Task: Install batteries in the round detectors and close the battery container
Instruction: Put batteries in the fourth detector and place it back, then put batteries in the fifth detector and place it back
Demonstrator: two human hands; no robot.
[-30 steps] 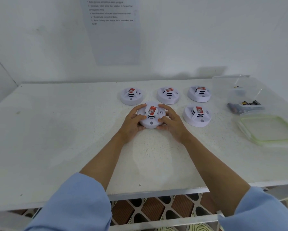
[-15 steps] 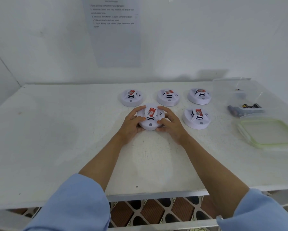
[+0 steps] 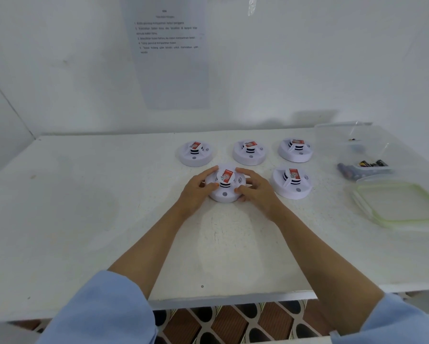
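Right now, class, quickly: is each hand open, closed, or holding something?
Left hand: grips the left side of the front detector.
Right hand: grips the right side of the same detector.

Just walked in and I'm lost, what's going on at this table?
A person grips one round detector between the left hand and right hand; it rests on the white table. Four other detectors sit behind and beside it. At the right, an open clear container holds batteries, with its lid lying in front. Neither hand holds a battery.
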